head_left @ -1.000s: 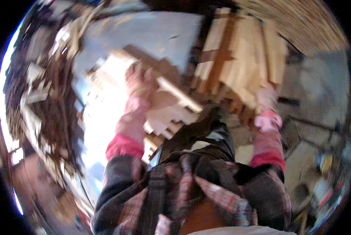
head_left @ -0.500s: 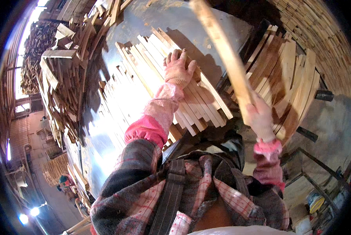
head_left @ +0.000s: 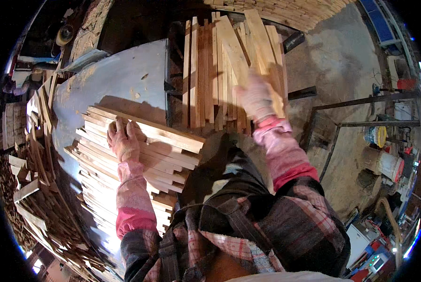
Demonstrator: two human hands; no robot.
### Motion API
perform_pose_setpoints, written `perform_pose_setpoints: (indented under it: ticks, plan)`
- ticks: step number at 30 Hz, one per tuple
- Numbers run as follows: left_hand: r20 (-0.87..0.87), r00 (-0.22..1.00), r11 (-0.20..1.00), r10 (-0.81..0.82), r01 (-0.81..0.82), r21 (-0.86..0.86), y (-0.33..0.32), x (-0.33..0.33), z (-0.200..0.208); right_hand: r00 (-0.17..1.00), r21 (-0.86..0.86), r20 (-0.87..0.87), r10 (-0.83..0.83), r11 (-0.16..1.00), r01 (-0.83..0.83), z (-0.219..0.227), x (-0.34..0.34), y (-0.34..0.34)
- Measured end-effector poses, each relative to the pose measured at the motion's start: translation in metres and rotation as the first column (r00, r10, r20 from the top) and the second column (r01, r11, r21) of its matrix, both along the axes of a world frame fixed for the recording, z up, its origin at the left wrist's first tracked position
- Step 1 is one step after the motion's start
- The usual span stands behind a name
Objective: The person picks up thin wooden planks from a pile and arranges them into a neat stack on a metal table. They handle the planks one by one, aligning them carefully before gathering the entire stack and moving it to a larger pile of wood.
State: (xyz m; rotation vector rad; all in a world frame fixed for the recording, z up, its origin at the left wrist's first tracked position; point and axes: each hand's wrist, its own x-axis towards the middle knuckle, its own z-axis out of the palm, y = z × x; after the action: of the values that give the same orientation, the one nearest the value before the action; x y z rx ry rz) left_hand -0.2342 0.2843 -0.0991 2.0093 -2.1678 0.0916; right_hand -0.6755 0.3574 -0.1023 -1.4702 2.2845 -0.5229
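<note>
My left hand [head_left: 124, 139], in a pale glove with bare fingertips, lies with fingers apart on a row of light wooden strips [head_left: 166, 162] on the metal table. A thicker strip [head_left: 173, 135] runs along the row's far edge, beside the fingers. Smeared by motion, my right hand [head_left: 257, 99] grips the near end of a pale wooden board [head_left: 233, 49]. That board slants over a second stack of strips [head_left: 203, 75], right of the table. Shadow and blur hide part of the right hand's fingers.
The metal table [head_left: 147, 61] ends just left of the second stack. Dark metal bars [head_left: 302, 93] jut out right of that stack. A metal frame [head_left: 332, 141] stands on the floor at right, near buckets [head_left: 384, 162]. Scrap wood [head_left: 36, 207] is heaped at left.
My view has turned right. My right hand has brought the raised board over and down onto the right stack. My left hand still rests on the table's row of strips.
</note>
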Motion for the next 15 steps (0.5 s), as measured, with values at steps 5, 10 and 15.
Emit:
perform_pose_setpoints:
  ticks: [5,10,15]
  plan:
    - [-0.038,0.999,0.999,-0.001,0.003,0.045,0.006,-0.008,0.009,0.843,0.239,-0.52,-0.133,0.926,0.294,-0.069,-0.075,0.049]
    - [-0.03,1.0,1.0,-0.001,0.002,0.01,0.01,0.003,0.008,0.915,0.377,0.094,-0.393,0.865,0.333,-0.027,-0.095,0.051]
    - [-0.127,0.992,1.0,0.003,-0.006,-0.025,0.012,-0.01,0.012,0.218,0.129,0.937,-0.273,0.849,0.512,-0.013,-0.097,0.098]
